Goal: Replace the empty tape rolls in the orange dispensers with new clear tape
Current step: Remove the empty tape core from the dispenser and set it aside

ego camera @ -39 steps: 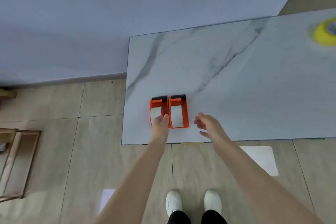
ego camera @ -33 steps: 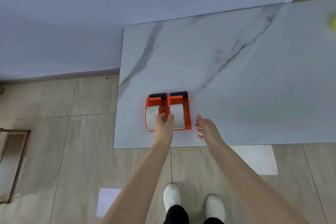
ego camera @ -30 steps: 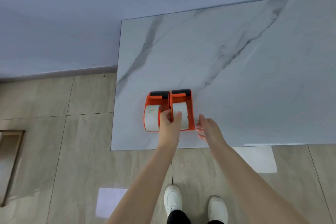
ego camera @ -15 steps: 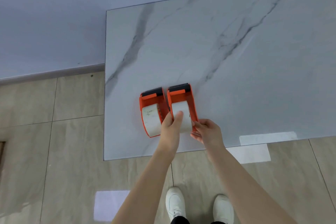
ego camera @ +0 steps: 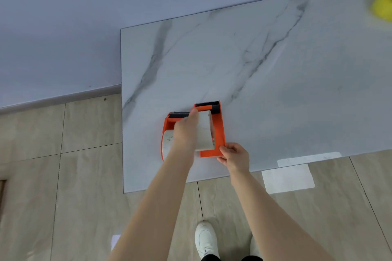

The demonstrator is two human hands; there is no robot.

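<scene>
Left hand curls round the pale cylindrical tape roll; right hand pinches the orange plastic dispenser by its near corner. Roll looks light and stiff; grip its sides.

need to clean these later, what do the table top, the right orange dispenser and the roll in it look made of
The table top looks like marble or marble-look laminate: grey veins, soft sheen. The right dispenser: likely moulded plastic, uniform orange, smooth thin walls. The roll: pale, matte, paper-like; card core or tape, cannot tell.
</scene>
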